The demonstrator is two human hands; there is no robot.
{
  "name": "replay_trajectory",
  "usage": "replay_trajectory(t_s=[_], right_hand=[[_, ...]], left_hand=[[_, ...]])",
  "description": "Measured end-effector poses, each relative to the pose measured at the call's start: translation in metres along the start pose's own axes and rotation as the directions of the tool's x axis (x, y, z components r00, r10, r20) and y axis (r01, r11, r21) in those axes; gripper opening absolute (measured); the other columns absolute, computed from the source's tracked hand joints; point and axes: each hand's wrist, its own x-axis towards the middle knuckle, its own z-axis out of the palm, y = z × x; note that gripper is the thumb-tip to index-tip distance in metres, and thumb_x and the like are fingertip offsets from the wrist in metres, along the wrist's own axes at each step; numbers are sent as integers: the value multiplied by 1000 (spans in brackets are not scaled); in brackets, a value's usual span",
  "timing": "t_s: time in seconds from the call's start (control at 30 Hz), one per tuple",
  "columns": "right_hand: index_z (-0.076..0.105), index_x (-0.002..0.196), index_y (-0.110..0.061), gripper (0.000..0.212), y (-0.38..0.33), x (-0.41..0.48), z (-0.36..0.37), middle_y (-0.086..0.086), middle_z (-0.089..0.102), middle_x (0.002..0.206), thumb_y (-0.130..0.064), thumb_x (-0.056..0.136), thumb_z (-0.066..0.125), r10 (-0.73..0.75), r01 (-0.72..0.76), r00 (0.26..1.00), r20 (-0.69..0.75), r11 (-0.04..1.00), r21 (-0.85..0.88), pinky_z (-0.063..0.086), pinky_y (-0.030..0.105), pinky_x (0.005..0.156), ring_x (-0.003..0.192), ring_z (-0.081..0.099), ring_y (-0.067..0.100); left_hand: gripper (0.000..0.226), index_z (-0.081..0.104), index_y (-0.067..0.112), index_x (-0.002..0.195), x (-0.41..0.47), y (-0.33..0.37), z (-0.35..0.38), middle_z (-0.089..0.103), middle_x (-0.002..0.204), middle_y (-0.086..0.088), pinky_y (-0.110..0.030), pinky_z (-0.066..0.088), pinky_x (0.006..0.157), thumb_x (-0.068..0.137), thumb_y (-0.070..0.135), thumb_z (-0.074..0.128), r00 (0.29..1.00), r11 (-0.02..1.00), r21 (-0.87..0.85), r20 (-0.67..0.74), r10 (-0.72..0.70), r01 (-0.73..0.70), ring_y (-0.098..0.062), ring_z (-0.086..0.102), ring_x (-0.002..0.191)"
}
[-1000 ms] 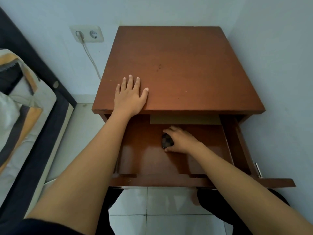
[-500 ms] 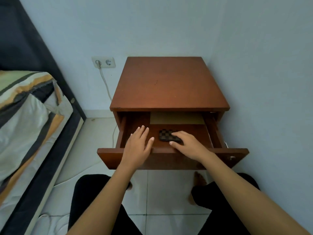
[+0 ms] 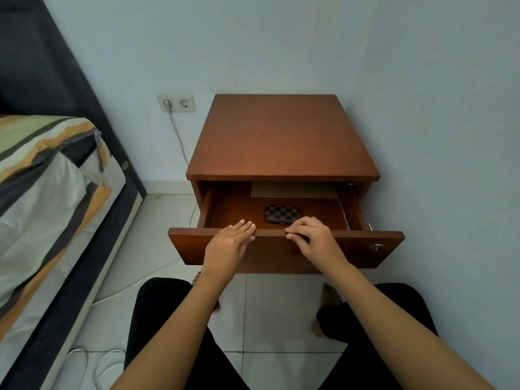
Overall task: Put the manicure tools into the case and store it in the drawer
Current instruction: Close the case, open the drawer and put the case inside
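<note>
The checkered black-and-grey manicure case [image 3: 282, 214] lies closed on the floor of the pulled-out drawer [image 3: 365, 249] of a brown wooden nightstand [image 3: 281, 136]. Nothing touches the case. My left hand [image 3: 229, 244] rests flat against the drawer's front panel, fingers together, fingertips at the top edge. My right hand [image 3: 312, 237] has its fingers curled over the same top edge, just in front of the case. No loose manicure tools are in view.
A tan sheet [image 3: 294, 190] lies at the back of the drawer. A bed [image 3: 50, 192] with a striped cover stands to the left. A wall socket [image 3: 176, 102] with a white cable is left of the nightstand. My legs and feet are on the tiled floor below the drawer.
My right hand let go of the case and drew back to the drawer's front edge. My left hand left the nightstand top and came down to the drawer front. The head pulled back.
</note>
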Motion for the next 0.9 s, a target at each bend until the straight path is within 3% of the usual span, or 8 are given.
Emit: replay_trajectory(t_s=[0.23, 0.43, 0.57, 0.77, 0.9], right_hand=[[71, 101, -8, 17, 19, 40, 13, 5, 69, 97, -12, 86, 62, 9, -15, 994, -112, 998, -55, 43, 17, 82, 95, 58, 15], [71, 100, -7, 17, 38, 75, 22, 7, 70, 96, -12, 86, 63, -38, 17, 979, -199, 994, -106, 52, 28, 84, 96, 61, 19], [69, 100, -6, 17, 49, 92, 28, 8, 66, 98, -11, 86, 63, -77, 39, 962, -261, 988, -147, 48, 24, 85, 99, 54, 15], [57, 122, -10, 35, 62, 112, 26, 10, 59, 122, -21, 89, 59, -144, 62, 964, -224, 939, -339, 41, 32, 101, 120, 48, 20], [58, 120, -12, 33, 72, 123, 27, 10, 61, 119, -23, 89, 58, -160, 70, 964, -211, 923, -378, 44, 36, 99, 116, 54, 24]], left_hand=[[30, 65, 12, 117, 44, -12, 17, 66, 120, -7, -30, 27, 106, 87, 13, 62, 996, 994, -81, -30, -80, 77, -21, 57, 120], [36, 58, 12, 125, 80, -23, 31, 55, 134, -4, -18, 21, 108, 91, 21, 58, 978, 951, -249, -47, -201, 184, -6, 38, 130], [41, 58, 9, 125, 93, -30, 43, 54, 137, -7, -19, 20, 110, 86, 19, 65, 953, 914, -331, -106, -282, 234, -22, 41, 135], [50, 49, 7, 132, 111, -39, 52, 45, 144, -10, -30, 15, 114, 88, 27, 61, 954, 959, -210, -191, -233, 192, -16, 29, 138], [47, 53, 8, 126, 121, -51, 57, 53, 134, -13, -34, 20, 113, 88, 35, 57, 960, 989, -67, -240, -148, 135, -24, 41, 131]])
